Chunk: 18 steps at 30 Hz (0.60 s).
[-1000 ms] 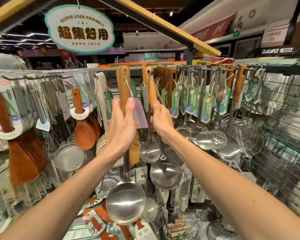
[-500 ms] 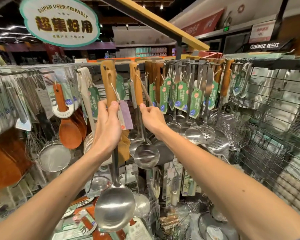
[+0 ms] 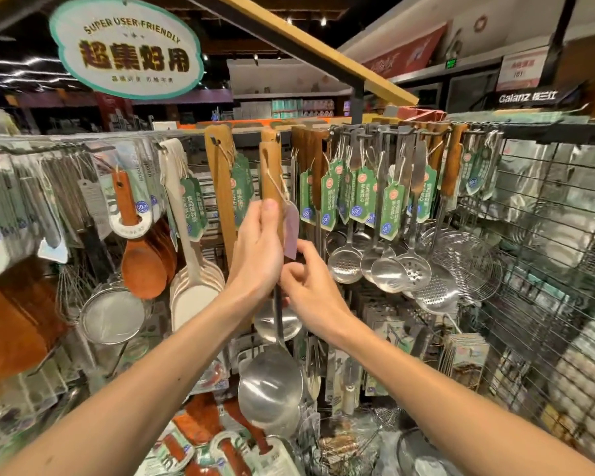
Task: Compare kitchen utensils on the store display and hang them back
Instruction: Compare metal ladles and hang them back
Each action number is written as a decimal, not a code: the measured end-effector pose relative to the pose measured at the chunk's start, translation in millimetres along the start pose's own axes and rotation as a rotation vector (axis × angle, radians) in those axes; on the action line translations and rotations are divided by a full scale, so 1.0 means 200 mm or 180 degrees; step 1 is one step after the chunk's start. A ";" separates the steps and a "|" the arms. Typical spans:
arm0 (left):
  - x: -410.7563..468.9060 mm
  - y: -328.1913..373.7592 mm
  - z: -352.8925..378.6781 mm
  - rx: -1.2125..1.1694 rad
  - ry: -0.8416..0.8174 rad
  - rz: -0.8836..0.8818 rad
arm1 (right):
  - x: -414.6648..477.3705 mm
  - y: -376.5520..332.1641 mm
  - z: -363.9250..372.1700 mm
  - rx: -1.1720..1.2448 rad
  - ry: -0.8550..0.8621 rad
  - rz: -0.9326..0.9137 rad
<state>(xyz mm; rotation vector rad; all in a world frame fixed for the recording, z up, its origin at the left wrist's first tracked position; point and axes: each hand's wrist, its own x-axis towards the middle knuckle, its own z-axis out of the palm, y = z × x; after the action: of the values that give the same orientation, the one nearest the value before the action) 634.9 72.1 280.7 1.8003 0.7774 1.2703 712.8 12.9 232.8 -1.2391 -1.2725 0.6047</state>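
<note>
A steel ladle with a wooden handle point(image 3: 271, 173) and a pale pink tag point(image 3: 291, 231) is upright in front of the hanging rail point(image 3: 83, 140), its bowl point(image 3: 270, 389) low in the middle. My left hand point(image 3: 255, 252) grips the lower part of the wooden handle. My right hand point(image 3: 306, 290) sits just right of it, fingers curled at the steel stem under the handle, thumb by the tag's lower edge. A smaller ladle bowl point(image 3: 280, 326) hangs behind the stem. Whether the handle's top is on a hook is unclear.
A wooden handle point(image 3: 220, 180) hangs just left of the ladle. Steel skimmers and ladles with green tags point(image 3: 392, 266) crowd the rail to the right, beside a wire grid panel point(image 3: 547, 269). Wooden paddles point(image 3: 141, 266), white scoops point(image 3: 193, 290) and a mesh strainer point(image 3: 114, 314) hang left.
My right hand let go of the second ladle and moved left and down to the stem of the ladle in my left hand. That second ladle now hangs behind.
</note>
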 end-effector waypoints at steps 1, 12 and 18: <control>0.00 0.00 0.00 0.0188 0.0013 0.0112 | 0.00 0.00 0.00 -0.0027 0.0085 -0.0047; 0.11 0.07 0.00 0.0301 0.0470 0.0598 | 0.08 -0.09 -0.01 -0.0102 0.0599 -0.0186; 0.18 0.06 0.00 0.0510 0.0537 0.0495 | 0.11 -0.11 0.01 -0.0230 0.0634 -0.0094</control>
<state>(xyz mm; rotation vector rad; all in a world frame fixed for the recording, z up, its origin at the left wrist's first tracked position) 646.7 95.0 307.8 1.9298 0.8667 1.5139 711.1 26.4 260.5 -1.3039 -1.1517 0.4060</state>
